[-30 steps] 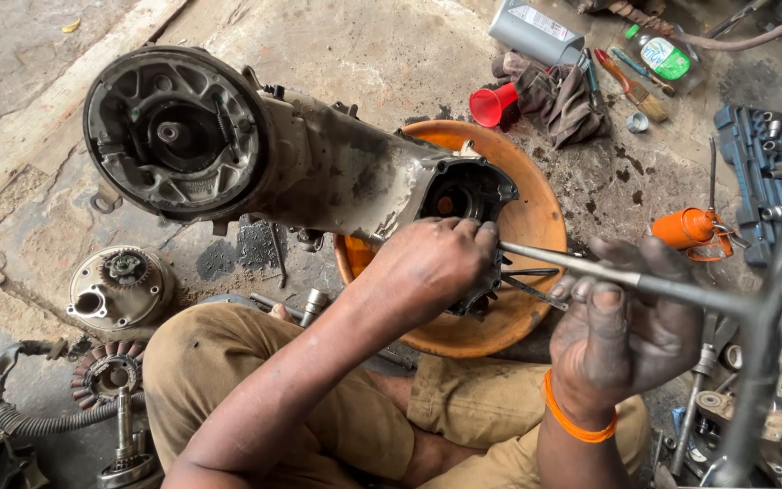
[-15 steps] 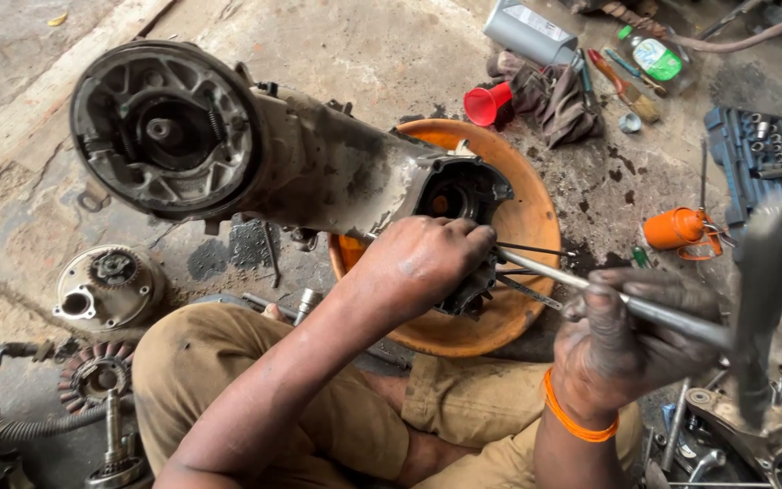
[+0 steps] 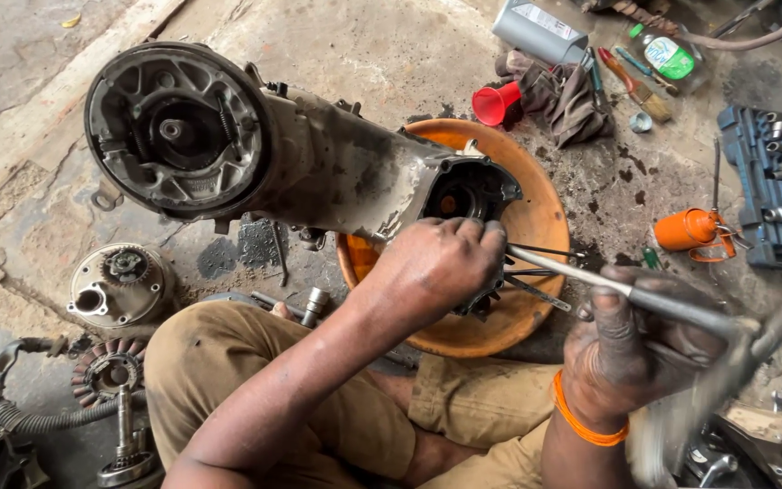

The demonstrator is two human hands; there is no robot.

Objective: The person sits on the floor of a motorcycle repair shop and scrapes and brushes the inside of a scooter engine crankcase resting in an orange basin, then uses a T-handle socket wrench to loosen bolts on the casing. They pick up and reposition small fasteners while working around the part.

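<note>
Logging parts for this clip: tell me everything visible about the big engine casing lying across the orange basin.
The engine casing is a long, grimy grey metal housing, oil-stained and dusty. Its far end carries a round brake drum plate with shoes and a central shaft, facing the camera. Its near end is an open dark cavity resting over the orange basin. The left hand grips that open end; a metal rod held in the right hand points into it.

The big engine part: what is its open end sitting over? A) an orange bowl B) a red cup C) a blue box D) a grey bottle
A: the open end of the engine part sits over the orange bowl, where the left hand rests on it and the right hand grips a metal rod.
</note>
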